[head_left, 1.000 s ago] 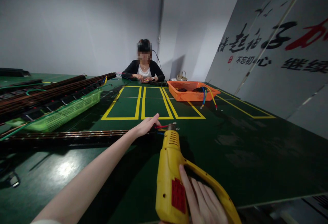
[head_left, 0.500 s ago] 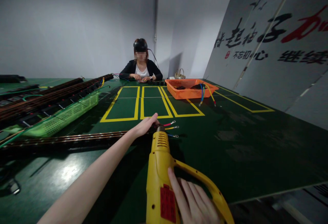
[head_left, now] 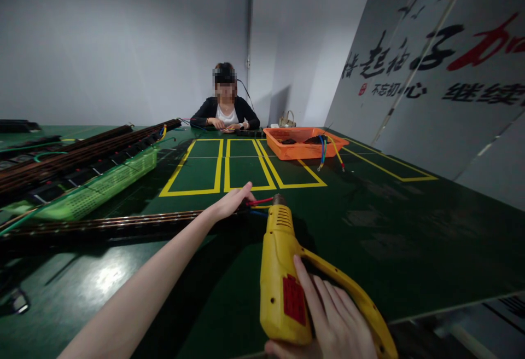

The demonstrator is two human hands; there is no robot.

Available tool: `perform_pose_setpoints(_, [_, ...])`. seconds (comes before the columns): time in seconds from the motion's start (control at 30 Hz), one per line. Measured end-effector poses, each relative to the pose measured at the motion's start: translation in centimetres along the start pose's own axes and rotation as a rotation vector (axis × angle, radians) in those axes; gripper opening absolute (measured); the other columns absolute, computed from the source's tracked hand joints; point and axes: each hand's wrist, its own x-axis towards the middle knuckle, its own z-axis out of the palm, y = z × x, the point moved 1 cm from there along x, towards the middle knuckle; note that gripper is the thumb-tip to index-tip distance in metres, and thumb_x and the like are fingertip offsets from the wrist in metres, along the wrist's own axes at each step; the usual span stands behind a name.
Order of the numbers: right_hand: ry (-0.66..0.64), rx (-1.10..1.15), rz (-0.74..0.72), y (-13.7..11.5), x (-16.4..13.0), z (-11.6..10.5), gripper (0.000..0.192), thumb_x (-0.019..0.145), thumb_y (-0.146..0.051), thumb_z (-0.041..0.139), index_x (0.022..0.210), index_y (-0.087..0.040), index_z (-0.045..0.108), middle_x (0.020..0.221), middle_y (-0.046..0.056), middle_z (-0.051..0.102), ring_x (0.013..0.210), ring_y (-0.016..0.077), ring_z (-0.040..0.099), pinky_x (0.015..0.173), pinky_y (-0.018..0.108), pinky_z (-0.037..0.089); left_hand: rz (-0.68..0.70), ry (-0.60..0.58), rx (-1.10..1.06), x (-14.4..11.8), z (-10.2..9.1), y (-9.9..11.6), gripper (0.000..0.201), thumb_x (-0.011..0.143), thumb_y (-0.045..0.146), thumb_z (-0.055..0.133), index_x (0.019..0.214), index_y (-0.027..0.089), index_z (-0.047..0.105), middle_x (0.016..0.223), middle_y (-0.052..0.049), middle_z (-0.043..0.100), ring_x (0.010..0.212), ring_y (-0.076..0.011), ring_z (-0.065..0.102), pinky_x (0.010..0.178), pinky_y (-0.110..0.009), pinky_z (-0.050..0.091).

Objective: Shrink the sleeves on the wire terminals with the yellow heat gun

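1. The yellow heat gun (head_left: pixel 283 271) has swung to the right since half a second ago, and its nozzle now sits over the wire ends that lay in plain sight before.
2. The right hand (head_left: pixel 332 320) is wrapped round the gun's handle, index finger stretched along the body.
3. The left hand (head_left: pixel 233 201) reaches far across the green table (head_left: pixel 410 238) and presses on the end of a long dark strip (head_left: pixel 123 221); whether it pinches anything I cannot tell.
4. A red wire (head_left: pixel 259 201) pokes out just beside that hand, at the nozzle.
5. Further back sit an orange basket (head_left: pixel 301 148) and a green basket (head_left: pixel 102 184).
6. A person (head_left: pixel 227 108) sits at the far end.
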Motion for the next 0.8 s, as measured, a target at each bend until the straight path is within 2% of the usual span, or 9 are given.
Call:
perform_pose_setpoints(0.2, [0.006,0.032,0.022,-0.3,0.3,-0.1,0.112,0.064,-0.086,0.043,0.135,0.000,0.036,0.097,0.008,0.063,0.084,0.0159,0.056,0.079,0.029,0.042,-0.016,-0.009,0.004,0.0,0.0,0.1,0.082,0.085,0.071,0.011,0.080,0.013,0.068,0.089,-0.006,0.066,0.086,-0.0183,0.055,0.090,-0.032,0.039])
perform_pose_setpoints(0.33, [0.000,-0.011,0.003,-0.6,0.2,-0.2,0.113,0.068,-0.086,0.034,0.136,0.003,0.035,0.100,0.010,0.063,0.091,0.0191,0.056,0.084,0.031,0.041,-0.020,-0.011,0.020,0.0,0.0,0.1,0.083,0.084,0.071,0.009,0.081,0.013,0.068,0.092,-0.006,0.066,0.087,-0.0185,0.054,0.091,-0.033,0.039])
perform_pose_setpoints(0.4, [0.011,-0.025,-0.039,-0.9,0.1,-0.1,0.100,0.078,-0.077,0.027,0.137,0.003,0.033,0.103,0.010,0.063,0.094,0.0198,0.056,0.087,0.033,0.039,-0.016,-0.014,0.033,0.1,0.0,0.1,0.083,0.084,0.071,0.008,0.081,0.013,0.067,0.091,-0.006,0.065,0.086,-0.0184,0.054,0.090,-0.033,0.039])
perform_pose_setpoints(0.47, [0.012,-0.025,-0.067,-1.3,-0.1,0.2,0.076,0.090,-0.057,0.023,0.141,-0.001,0.029,0.107,0.008,0.063,0.099,0.0190,0.055,0.091,0.033,0.037,-0.006,-0.026,0.040,0.1,0.0,0.1,0.083,0.084,0.072,0.007,0.081,0.013,0.067,0.088,-0.005,0.065,0.085,-0.0181,0.054,0.088,-0.032,0.039])
perform_pose_setpoints(0.53, [-0.008,-0.009,-0.066,-1.8,-0.3,0.5,0.057,0.094,-0.035,0.022,0.144,-0.008,0.026,0.112,0.005,0.062,0.105,0.0174,0.053,0.095,0.031,0.034,-0.007,-0.019,0.037,0.1,0.1,0.0,0.083,0.083,0.073,0.009,0.080,0.013,0.067,0.085,-0.005,0.064,0.083,-0.0178,0.053,0.085,-0.031,0.039])
perform_pose_setpoints(0.63, [-0.023,0.028,-0.043,-2.4,-0.3,0.7,0.054,0.092,-0.021,0.023,0.145,-0.012,0.025,0.112,0.003,0.062,0.109,0.0168,0.051,0.099,0.031,0.032,-0.027,0.008,0.002,-0.1,0.1,0.1,0.082,0.082,0.075,0.012,0.077,0.013,0.065,0.082,-0.005,0.062,0.079,-0.0169,0.051,0.082,-0.030,0.038])
perform_pose_setpoints(0.8, [-0.004,0.059,-0.048,-2.6,-0.2,0.7,0.053,0.093,-0.023,0.022,0.144,-0.012,0.026,0.109,0.003,0.063,0.105,0.0169,0.052,0.098,0.030,0.032,-0.040,-0.004,-0.022,-0.3,0.2,0.4,0.081,0.082,0.075,0.013,0.075,0.013,0.064,0.078,-0.004,0.061,0.075,-0.0157,0.049,0.078,-0.029,0.037])
